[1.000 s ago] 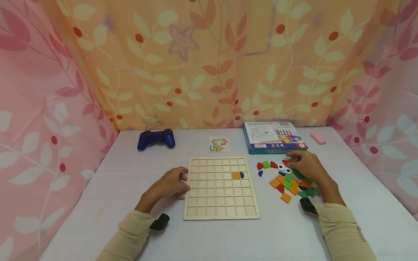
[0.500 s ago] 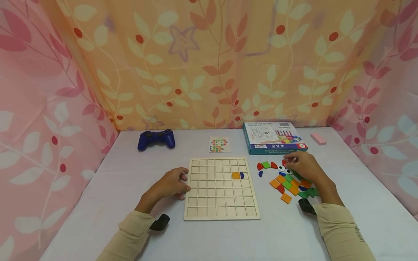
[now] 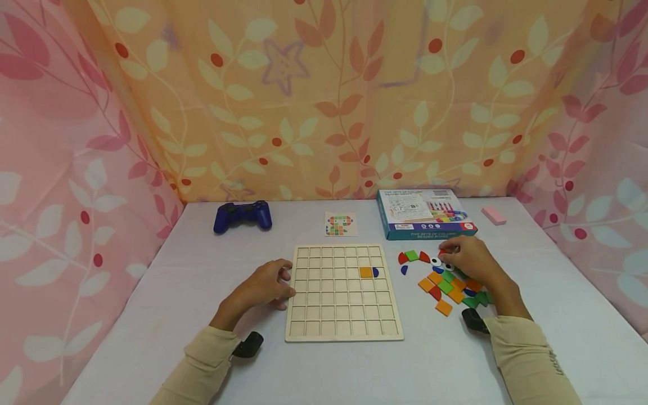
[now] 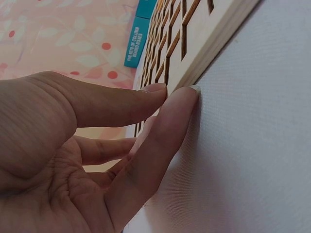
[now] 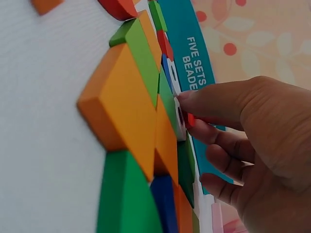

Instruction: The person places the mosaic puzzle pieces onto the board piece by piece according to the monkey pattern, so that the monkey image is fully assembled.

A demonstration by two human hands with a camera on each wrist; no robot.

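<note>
A wooden grid board point(image 3: 329, 285) lies flat, with an orange square tile point(image 3: 366, 272) and a blue half-round tile point(image 3: 376, 272) in neighbouring cells. At its left edge my left hand point(image 3: 265, 285) holds on, thumb and a finger meeting the rim in the left wrist view. Over the loose tiles to the right, my right hand point(image 3: 471, 260) pinches a red tile point(image 5: 191, 120) between thumb and fingers; most of that tile is hidden. Close beneath those fingers lie two white eye tiles point(image 3: 436, 262), and orange squares point(image 3: 444, 307) and green pieces point(image 5: 129, 194) surround them.
A small picture card point(image 3: 341, 224) lies behind the board. A flat teal box point(image 3: 427, 214) stands at the back right, with a pink block point(image 3: 493, 215) beside it. The blue game controller point(image 3: 243, 216) sits at back left, before the patterned curtain.
My right hand has shifted slightly left and lower over the loose pieces, and its fingers have come together on the red tile. My left hand and the board stay put.
</note>
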